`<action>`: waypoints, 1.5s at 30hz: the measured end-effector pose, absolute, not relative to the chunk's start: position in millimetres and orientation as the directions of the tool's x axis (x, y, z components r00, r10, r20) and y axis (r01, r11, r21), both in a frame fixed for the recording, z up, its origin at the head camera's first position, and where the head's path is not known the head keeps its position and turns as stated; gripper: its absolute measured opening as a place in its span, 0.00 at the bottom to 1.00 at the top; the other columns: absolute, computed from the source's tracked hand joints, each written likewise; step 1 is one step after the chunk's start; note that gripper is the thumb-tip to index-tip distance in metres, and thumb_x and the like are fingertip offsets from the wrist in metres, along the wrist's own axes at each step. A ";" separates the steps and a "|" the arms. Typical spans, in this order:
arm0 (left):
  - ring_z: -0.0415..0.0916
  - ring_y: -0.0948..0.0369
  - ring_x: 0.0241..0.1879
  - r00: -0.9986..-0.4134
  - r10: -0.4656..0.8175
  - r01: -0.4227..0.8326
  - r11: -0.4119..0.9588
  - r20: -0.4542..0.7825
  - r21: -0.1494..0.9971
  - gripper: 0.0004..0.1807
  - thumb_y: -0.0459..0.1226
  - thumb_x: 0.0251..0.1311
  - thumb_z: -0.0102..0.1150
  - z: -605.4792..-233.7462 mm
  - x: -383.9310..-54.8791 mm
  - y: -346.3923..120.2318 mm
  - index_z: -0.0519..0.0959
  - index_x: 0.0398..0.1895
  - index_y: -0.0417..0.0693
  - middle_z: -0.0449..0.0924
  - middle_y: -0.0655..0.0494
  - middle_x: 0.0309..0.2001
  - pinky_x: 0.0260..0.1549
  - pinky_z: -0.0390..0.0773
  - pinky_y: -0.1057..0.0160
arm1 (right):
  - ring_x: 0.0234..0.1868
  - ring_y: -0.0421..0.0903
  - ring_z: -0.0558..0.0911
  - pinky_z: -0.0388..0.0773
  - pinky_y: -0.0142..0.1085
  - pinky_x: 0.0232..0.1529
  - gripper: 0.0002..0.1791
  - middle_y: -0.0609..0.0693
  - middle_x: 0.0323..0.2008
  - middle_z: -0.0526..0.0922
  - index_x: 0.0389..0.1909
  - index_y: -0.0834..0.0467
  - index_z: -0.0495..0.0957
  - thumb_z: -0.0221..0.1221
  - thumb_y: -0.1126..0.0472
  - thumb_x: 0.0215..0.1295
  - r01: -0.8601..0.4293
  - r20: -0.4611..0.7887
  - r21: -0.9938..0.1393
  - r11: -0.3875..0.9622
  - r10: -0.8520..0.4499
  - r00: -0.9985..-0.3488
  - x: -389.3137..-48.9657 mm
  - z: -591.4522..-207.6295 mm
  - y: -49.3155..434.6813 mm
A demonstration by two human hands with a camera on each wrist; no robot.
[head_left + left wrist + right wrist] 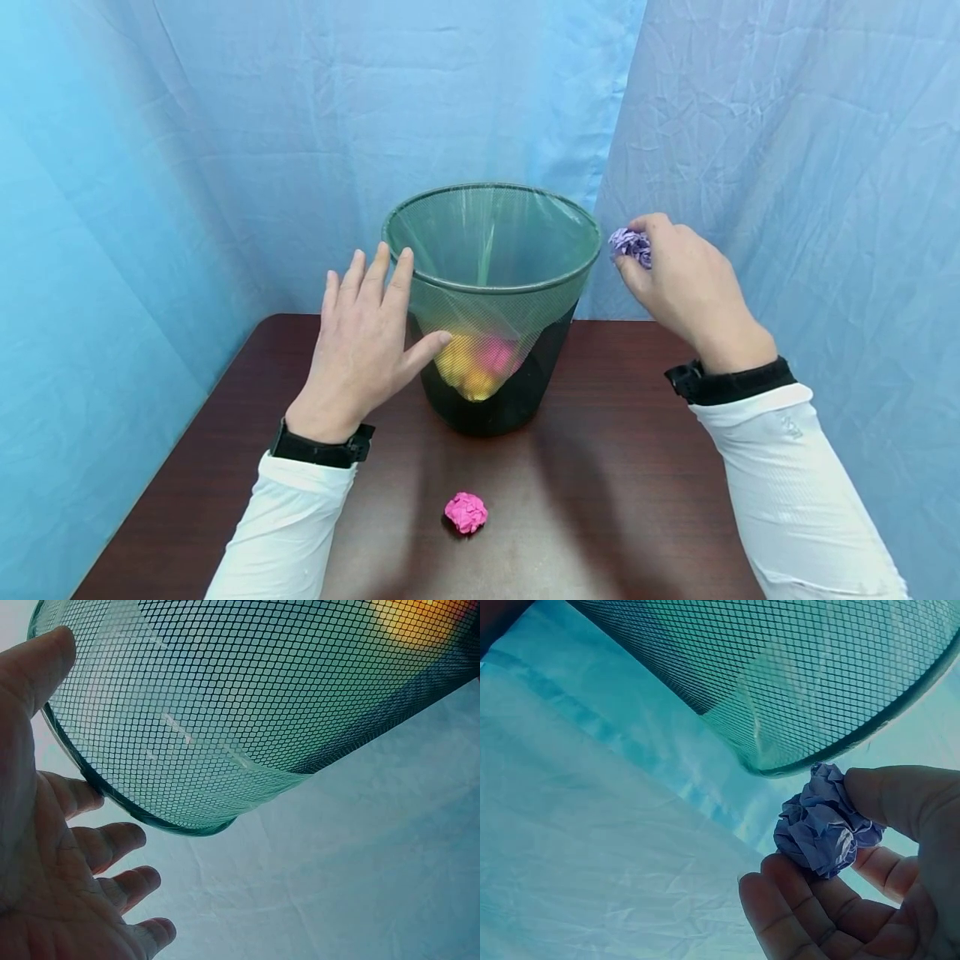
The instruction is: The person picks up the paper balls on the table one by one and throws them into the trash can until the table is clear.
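Observation:
A black mesh wastebasket (pixel 487 417) with a thin green liner folded over its rim stands on the table. Through the mesh, yellow (pixel 467 367) and pink crumpled paper shows low inside it. My left hand (pixel 360 342) is at the basket's left side, fingers spread and straight, fingertips near the rim. Beyond the right side of the rim, my right hand (pixel 686 279) pinches a purple crumpled paper ball (pixel 825 825) between thumb and fingers, raised above the table. A pink crumpled paper ball (pixel 466 512) lies on the table in front of the basket.
The dark brown wooden table (pixel 645 467) reaches back to light blue curtains (pixel 375 100), which hang behind and on both sides. Each wrist wears a black strap (pixel 321 448) below a white sleeve.

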State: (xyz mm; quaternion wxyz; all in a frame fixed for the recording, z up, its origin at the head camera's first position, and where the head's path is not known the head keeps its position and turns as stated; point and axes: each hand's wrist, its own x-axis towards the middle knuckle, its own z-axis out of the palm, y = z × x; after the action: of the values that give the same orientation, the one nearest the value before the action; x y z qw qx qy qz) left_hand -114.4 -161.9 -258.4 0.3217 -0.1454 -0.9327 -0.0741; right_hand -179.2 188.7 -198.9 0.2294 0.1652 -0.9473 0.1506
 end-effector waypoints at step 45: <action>0.49 0.38 0.72 -0.734 0.236 0.334 0.942 0.636 0.036 0.55 0.69 0.56 0.51 -259.7 -115.3 -160.4 0.52 0.78 0.45 0.57 0.39 0.74 0.67 0.46 0.32 | 0.44 0.54 0.77 0.77 0.54 0.39 0.29 0.58 0.48 0.80 0.66 0.57 0.68 0.54 0.46 0.69 -0.457 0.485 -0.217 0.862 -0.311 -0.817 -179.5 -189.0 141.3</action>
State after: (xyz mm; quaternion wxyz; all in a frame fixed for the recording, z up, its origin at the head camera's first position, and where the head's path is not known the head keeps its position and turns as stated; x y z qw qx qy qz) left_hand -115.3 -160.4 -259.7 0.3305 -0.1535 -0.9283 -0.0739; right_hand -179.5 141.3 -189.0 0.2225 0.2046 -0.9390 0.1642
